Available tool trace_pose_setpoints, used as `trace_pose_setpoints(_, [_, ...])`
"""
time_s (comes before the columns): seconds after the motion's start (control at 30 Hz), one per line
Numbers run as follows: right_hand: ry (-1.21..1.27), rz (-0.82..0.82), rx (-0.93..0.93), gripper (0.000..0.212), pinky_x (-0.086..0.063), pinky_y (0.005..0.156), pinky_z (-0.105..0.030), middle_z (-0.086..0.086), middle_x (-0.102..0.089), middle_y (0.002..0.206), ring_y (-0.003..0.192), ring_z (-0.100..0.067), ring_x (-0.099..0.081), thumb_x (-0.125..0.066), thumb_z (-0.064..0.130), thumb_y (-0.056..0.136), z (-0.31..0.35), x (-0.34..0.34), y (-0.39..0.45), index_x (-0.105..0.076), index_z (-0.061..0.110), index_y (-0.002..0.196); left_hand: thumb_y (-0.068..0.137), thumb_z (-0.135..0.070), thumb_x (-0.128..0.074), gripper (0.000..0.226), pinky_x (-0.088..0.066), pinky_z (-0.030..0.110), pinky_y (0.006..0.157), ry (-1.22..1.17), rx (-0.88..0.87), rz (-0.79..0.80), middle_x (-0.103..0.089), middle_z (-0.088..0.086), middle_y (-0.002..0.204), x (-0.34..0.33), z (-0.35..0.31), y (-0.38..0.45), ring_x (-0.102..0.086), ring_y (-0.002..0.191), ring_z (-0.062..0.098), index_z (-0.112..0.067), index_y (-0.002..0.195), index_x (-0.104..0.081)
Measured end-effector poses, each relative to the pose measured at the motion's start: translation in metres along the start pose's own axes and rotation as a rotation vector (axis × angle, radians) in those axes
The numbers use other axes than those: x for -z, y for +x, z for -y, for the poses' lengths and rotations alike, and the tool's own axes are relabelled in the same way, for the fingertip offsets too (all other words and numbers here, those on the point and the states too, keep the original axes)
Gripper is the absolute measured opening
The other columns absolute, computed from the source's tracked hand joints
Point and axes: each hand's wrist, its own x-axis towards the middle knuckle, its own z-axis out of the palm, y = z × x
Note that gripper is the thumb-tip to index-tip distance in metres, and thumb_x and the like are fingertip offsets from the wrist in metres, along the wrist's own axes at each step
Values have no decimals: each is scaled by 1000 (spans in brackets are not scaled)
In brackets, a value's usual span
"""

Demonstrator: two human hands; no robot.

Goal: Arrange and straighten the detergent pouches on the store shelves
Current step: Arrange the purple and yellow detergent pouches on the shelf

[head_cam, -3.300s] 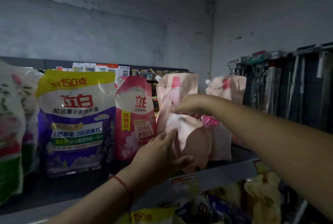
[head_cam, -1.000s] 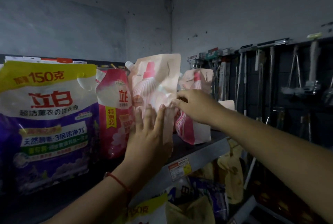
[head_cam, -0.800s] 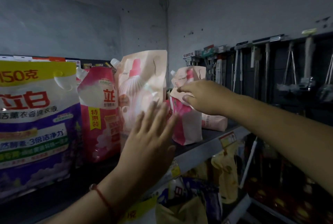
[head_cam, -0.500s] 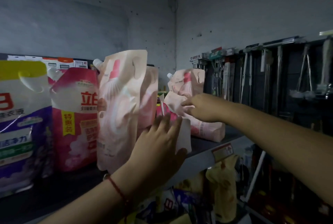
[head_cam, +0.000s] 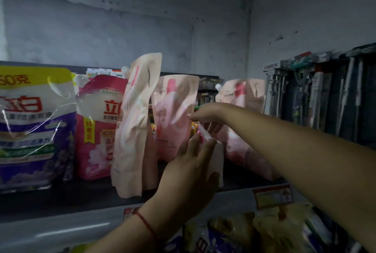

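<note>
You have several detergent pouches standing on the upper shelf (head_cam: 61, 230). Far to the left of your left hand (head_cam: 188, 179) stands a large purple and yellow pouch (head_cam: 32, 128), then a deep pink pouch (head_cam: 97, 128). Just left of that hand, a tall pale pink pouch (head_cam: 134, 124) stands twisted and leaning. Behind your fingers a pink pouch (head_cam: 173, 118) stands upright. Your left hand presses a small white-sided pouch (head_cam: 216, 157), your right hand (head_cam: 205, 112) at its top. Another pale pink pouch (head_cam: 244, 110) leans behind your right forearm.

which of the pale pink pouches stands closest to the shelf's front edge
The tall creased pouch beside the magenta pouch; its base nearly meets the shelf lip, others sit deeper.
</note>
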Motion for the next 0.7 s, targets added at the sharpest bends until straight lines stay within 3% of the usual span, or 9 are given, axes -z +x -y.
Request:
trace_pose_setpoints(0.1, [24,7,-38,43,-55,91,-44,-27,-62,106,100,-39,-66,-43,38,103,8,-7,7,-52,-3,111,92,-49,-56,71,-47,32,93,-38,44,22,-14,-9,161,0,3,0,-40,134,20,-44,149,-14])
trace_pose_setpoints(0.2, [46,4,-107,32,-56,80,-38,-24,-63,103,91,-33,-65,-43,23,101,3,-6,19,-55,-5,111,94,-53,-53,69,-48,29,98,-80,57,46,-15,-17,161,3,8,2,-44,133,15,-49,150,-14])
trace_pose_setpoints(0.3, [63,-13,-116,24,-49,63,-33,-22,-61,87,69,-28,-59,-40,5,95,-7,-3,25,-59,-5,85,95,-53,-53,62,-46,28,99,-167,74,-6,-23,-17,158,2,8,2,-47,132,14,-49,149,-24])
trace_pose_setpoints(0.37, [96,-56,-84,25,-47,58,-31,-19,-57,71,59,-26,-56,-43,0,94,-10,0,23,-55,-2,72,96,-51,-54,61,-46,25,93,-225,105,-53,-30,-17,156,0,4,2,-51,126,12,-51,149,-25])
trace_pose_setpoints(0.47, [205,-117,-28,23,-45,47,-28,-16,-56,65,53,-24,-55,-53,1,95,-17,6,18,-54,1,73,97,-49,-53,62,-45,14,75,-349,161,-128,-41,-15,150,-4,-4,3,-54,106,1,-50,150,-21])
trace_pose_setpoints(0.5, [265,-152,2,22,-46,47,-28,-16,-56,64,53,-25,-56,-52,-1,95,-20,8,17,-54,1,73,97,-50,-52,60,-46,14,79,-414,188,-161,-44,-14,148,-3,-8,5,-52,108,-2,-49,149,-24])
trace_pose_setpoints(0.6, [400,-220,105,20,-59,61,-36,-17,-59,70,62,-29,-63,-48,-2,94,-29,16,13,-53,4,75,97,-54,-50,42,-50,35,97,-656,327,-247,-55,-20,128,-1,-16,16,-53,114,-1,-49,138,-41])
trace_pose_setpoints(0.67, [464,-249,160,13,-61,65,-36,-18,-64,81,69,-29,-66,-52,2,93,-29,20,8,-56,3,81,98,-54,-49,24,-48,37,100,-796,414,-195,-56,-24,113,-1,-22,25,-55,108,-1,-49,122,-50])
trace_pose_setpoints(0.7, [496,-276,177,7,-61,70,-42,-20,-67,88,75,-31,-69,-54,3,91,-28,23,4,-59,1,87,97,-52,-50,15,-49,36,100,-866,453,-147,-58,-24,111,-3,-24,29,-56,105,-1,-50,112,-52])
